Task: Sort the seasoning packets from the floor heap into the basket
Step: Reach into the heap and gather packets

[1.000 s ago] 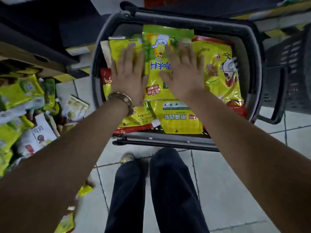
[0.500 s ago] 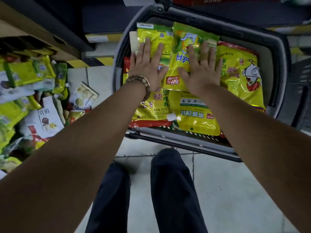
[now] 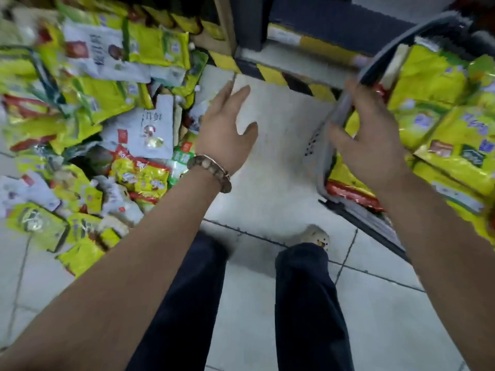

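A heap of yellow, green and white seasoning packets (image 3: pixel 88 124) covers the floor on the left. The grey basket (image 3: pixel 325 153) stands on the right, filled with yellow packets (image 3: pixel 439 103). My left hand (image 3: pixel 225 129), with a bead bracelet on the wrist, hangs in the air between heap and basket, fingers spread and holding nothing. My right hand (image 3: pixel 369 140) hovers over the basket's left rim, fingers loosely spread, with nothing in it; whether it touches the rim is unclear. The picture is motion-blurred.
A shelf base with yellow-black hazard tape (image 3: pixel 270 73) runs along the back. Pale floor tiles (image 3: pixel 270 183) lie between heap and basket. My dark trouser legs (image 3: pixel 302 303) and a shoe (image 3: pixel 316 235) are at the bottom centre.
Both hands have lifted off the packets in the basket and swung left. The view has turned left, so the heap fills the left side and the basket sits at the right edge.
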Tool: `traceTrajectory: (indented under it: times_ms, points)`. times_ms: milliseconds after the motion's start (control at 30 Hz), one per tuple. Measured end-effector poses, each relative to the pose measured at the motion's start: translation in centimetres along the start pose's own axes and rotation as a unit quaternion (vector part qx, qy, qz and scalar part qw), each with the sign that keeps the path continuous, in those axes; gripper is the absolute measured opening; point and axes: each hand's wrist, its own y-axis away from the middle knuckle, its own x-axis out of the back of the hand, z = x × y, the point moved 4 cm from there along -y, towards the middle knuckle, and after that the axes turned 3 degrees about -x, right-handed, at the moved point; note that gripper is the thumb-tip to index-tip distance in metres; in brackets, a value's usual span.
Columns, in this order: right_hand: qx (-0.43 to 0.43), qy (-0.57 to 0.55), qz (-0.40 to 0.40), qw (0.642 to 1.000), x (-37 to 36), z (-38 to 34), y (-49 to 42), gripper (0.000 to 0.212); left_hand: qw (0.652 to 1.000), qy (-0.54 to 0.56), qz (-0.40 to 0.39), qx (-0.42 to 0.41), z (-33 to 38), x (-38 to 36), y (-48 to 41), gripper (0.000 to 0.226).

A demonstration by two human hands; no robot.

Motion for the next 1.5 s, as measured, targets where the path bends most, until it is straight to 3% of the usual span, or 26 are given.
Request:
traceTrajectory:
  times_ms: [167, 367, 567, 633, 800, 1000, 1100, 1200, 1300, 1433, 1500]
  points:
    - [-0.038, -0.018, -0.121, 0.992, -12.1, -7.1, -1.4, 0.050, 0.991, -0.036, -0.003, 0.130, -12.0, 6.8, 2.4, 0.054]
    - [-0.087, -0.004, -0.193, 0.977, -25.2, -8.6, -3.3, 0.043, 0.967, -0.045, 0.003, 0.251, -24.4, 8.6, 5.9, 0.053]
    - [-0.113, -0.041, -0.202, 0.972, -36.1, -8.3, -6.1, 0.043, 0.945, 0.011, 0.106, 0.308, -34.0, 5.5, 6.0, 0.046]
    - [-0.094, -0.035, -0.192, 0.976, -39.3, -8.2, -7.3, 0.040, 0.939, 0.034, 0.151, 0.308, -36.5, 4.4, 4.7, 0.041]
    - [0.069, 0.088, -0.171, 0.979, -46.6, -9.5, -11.6, 0.051, 0.953, 0.043, 0.198, 0.225, -41.4, 2.2, 0.2, 0.034]
    - [0.091, 0.191, -0.158, 0.964, -52.0, -7.6, -15.9, 0.101, 0.955, 0.033, 0.239, 0.175, -47.3, 0.9, -2.9, 0.028]
    - [0.049, 0.067, -0.092, 0.992, -51.8, -8.3, -17.4, 0.108, 0.956, 0.028, 0.253, 0.145, -48.6, 0.7, -4.1, 0.028]
    - [-0.073, -0.152, 0.014, 0.986, -51.2, -8.0, -18.6, 0.086, 0.946, 0.077, 0.285, 0.137, -49.2, 1.0, -4.9, 0.026]
    - [-0.162, -0.271, -0.031, 0.948, -51.7, -7.8, -18.5, 0.040, 0.931, 0.154, 0.298, 0.144, -49.2, 1.2, -4.5, 0.029]
    - [-0.122, -0.320, -0.055, 0.938, -51.5, -7.9, -16.0, 0.017, 0.930, 0.187, 0.286, 0.132, -48.6, 0.9, -2.7, 0.025]
    - [-0.106, -0.382, -0.061, 0.916, -50.4, -7.2, -14.4, 0.019, 0.924, 0.217, 0.288, 0.132, -48.6, 0.7, -1.4, 0.024]
